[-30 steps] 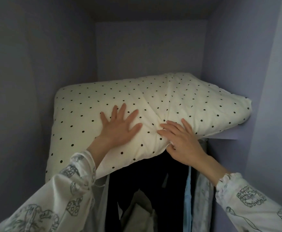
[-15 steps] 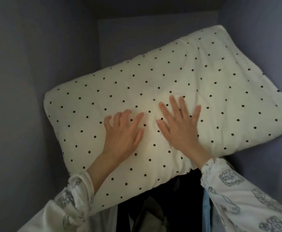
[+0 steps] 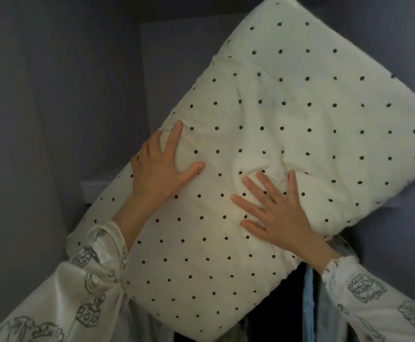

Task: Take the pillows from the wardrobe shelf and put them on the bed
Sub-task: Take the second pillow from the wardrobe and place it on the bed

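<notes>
A cream pillow with small black dots fills the middle of the view, tilted steeply with its far end high at the upper right and its near end low over my left sleeve. My left hand grips its left edge, fingers curled around the side. My right hand presses flat on the pillow's face, fingers spread. The front edge of the wardrobe shelf shows at the left, behind the pillow. No other pillow is in sight.
Grey-lilac wardrobe walls close in on the left, back and right. Below the pillow hang dark clothes and a light blue garment. My patterned white sleeves fill the lower corners.
The pillow has swung up and toward me, tilting steeper with its right end higher. My left hand shifted from its face to its left edge; my right hand slid lower right.
</notes>
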